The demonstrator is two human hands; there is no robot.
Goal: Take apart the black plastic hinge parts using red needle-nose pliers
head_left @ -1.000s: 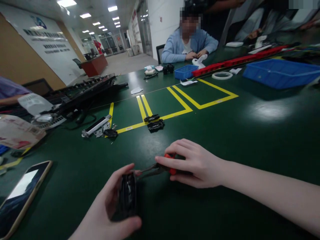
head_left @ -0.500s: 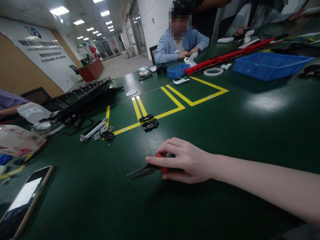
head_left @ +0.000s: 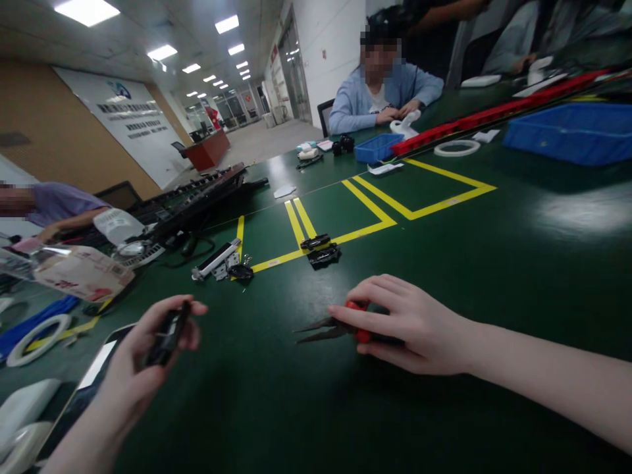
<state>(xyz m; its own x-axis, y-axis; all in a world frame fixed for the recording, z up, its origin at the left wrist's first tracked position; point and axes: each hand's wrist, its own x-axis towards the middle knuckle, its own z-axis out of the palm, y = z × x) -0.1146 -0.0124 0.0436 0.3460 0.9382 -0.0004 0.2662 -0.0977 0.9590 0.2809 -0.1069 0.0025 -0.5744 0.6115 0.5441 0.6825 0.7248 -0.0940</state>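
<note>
My right hand (head_left: 409, 322) is closed round the red handles of a pair of needle-nose pliers (head_left: 323, 327). The pliers' thin jaws point left and stand slightly apart, with nothing between them. On the left, my left hand (head_left: 141, 355) grips a small black elongated part (head_left: 168, 336) between thumb and fingers; its exact kind cannot be made out. Beyond the hands, two black parts (head_left: 322, 252) lie on the yellow tape line. To their left rests a silver and black bar-shaped piece (head_left: 216, 259) beside small metal pieces and another black part (head_left: 241, 271).
A phone (head_left: 101, 365) lies partly behind my left arm. White tape rolls, a printed bag (head_left: 81, 276) and black equipment occupy the left side. Blue trays (head_left: 567, 141) and a long red strip (head_left: 469, 122) are at the far right. A person in light blue (head_left: 358, 99) sits across the green table.
My left hand has come into view from the left, holding the black part. The camera view has turned left, shifting the scene rightward. My right hand still holds the pliers.
</note>
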